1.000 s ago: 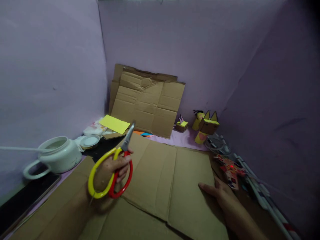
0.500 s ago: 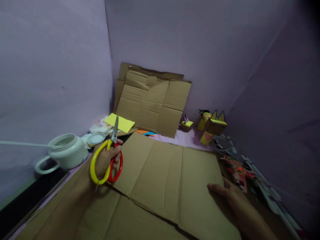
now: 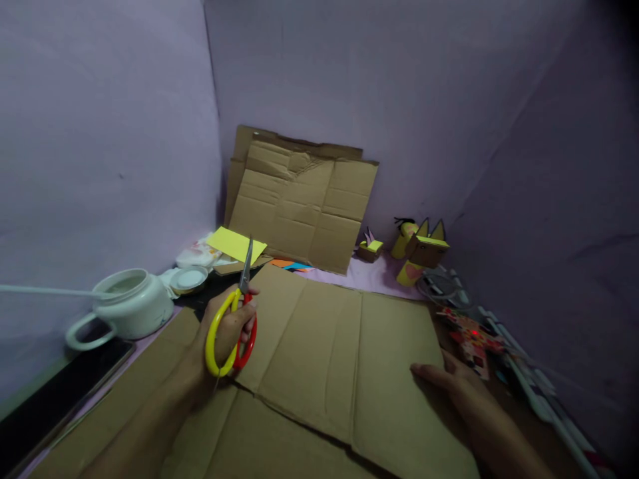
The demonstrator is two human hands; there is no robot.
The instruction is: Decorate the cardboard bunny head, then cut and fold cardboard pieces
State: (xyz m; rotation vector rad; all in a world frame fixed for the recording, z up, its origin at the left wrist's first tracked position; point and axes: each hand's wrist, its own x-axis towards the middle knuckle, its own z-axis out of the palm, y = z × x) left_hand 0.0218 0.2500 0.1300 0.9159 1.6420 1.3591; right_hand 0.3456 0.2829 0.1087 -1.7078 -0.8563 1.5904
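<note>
Most fingers of the bare right hand (image 3: 462,386) were hidden at the right edge of the flat brown cardboard sheet (image 3: 319,359), so their grip could not be told. Both forearms ran off the near edge of the view. The scissors with yellow and red handles (image 3: 243,289) covered part of the bare left hand (image 3: 229,329). A thin white stick (image 3: 50,291) was cut off at left, its other end lost inside the rounded white pot (image 3: 142,311). At right, the patterned red flat piece (image 3: 472,338) was too blurred to make out.
</note>
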